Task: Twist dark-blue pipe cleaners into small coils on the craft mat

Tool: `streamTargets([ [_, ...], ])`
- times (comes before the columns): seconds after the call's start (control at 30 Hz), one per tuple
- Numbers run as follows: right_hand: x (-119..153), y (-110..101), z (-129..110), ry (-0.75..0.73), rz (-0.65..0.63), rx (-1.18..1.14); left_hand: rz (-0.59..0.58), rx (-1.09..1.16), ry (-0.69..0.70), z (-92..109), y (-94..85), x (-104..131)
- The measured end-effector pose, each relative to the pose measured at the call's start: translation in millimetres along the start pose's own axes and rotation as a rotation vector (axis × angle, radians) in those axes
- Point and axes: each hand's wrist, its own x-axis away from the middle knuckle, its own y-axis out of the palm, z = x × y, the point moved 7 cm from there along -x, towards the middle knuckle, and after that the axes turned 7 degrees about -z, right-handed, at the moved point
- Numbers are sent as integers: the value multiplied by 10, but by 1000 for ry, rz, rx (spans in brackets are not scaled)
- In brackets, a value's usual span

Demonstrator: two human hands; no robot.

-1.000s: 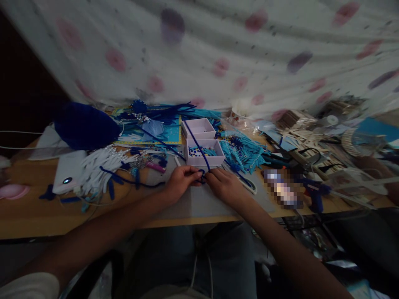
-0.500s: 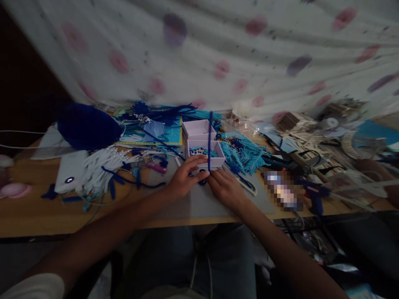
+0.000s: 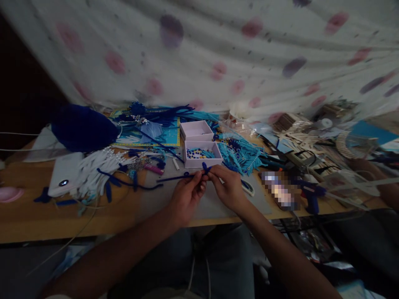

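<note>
Both hands meet above the grey mat (image 3: 215,207), near the table's front edge. A dark blue pipe cleaner (image 3: 174,178) runs out to the left from between my fingers, with a small bent or looped part (image 3: 205,167) standing up at the fingertips. My left hand (image 3: 186,199) pinches it, palm partly turned up. My right hand (image 3: 229,187) is closed on the same piece from the other side. Just beyond the fingers stands a white box (image 3: 202,164) holding beads and light blue bits. A small dark blue round piece (image 3: 186,173) lies on the mat.
Behind is a second white box (image 3: 197,135). Light blue pipe-cleaner pieces (image 3: 241,155) pile up to its right, with scissors (image 3: 248,187) and a glue gun (image 3: 310,193) nearby. Leftward lie a white device (image 3: 64,176), white strands (image 3: 93,168) and a dark blue bundle (image 3: 84,128).
The pipe cleaner stood upright above my right hand and now points left. My left hand has turned palm-up, and the fingertips of both hands have come together on it.
</note>
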Motion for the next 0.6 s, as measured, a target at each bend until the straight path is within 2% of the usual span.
streamTargets([
  [0.2,19,-79,-19,18,16,-16,17,0,-33,60,31,-34],
  [0.47,50,-98,-113,-8,164,51,10,-65,-109,82,7,27],
  [0.6,76,-50,-162,-36,175,73,-13,-78,-120,105,-23,23],
])
